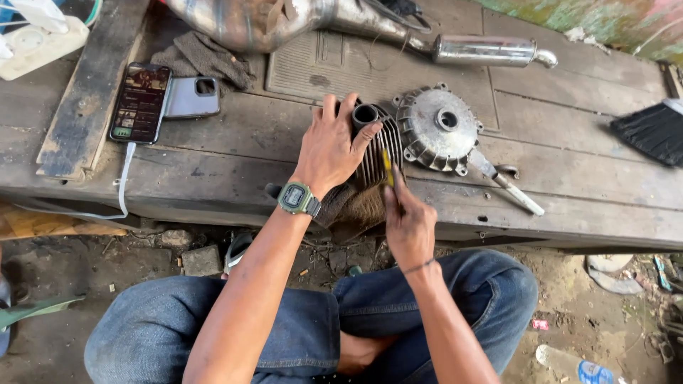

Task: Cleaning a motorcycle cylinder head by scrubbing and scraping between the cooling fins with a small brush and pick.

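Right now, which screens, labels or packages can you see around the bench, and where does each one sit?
Phone: far left of the wooden bench, face up, tall black rectangle, lit screen in dark red-brown with a green patch low down.
Second phone: just right of it, face down, grey-lilac case, dark camera square.
Wristwatch: on the left hand, small square screen, green case.
Plastic bottle: on the ground, lower right, clear, blue label.

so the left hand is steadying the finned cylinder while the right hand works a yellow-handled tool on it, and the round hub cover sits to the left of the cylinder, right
Not quite. In the head view the round hub cover sits to the right of the finned cylinder, not its left. The rest holds: left hand steadies it, right hand works the yellow-handled tool on it.
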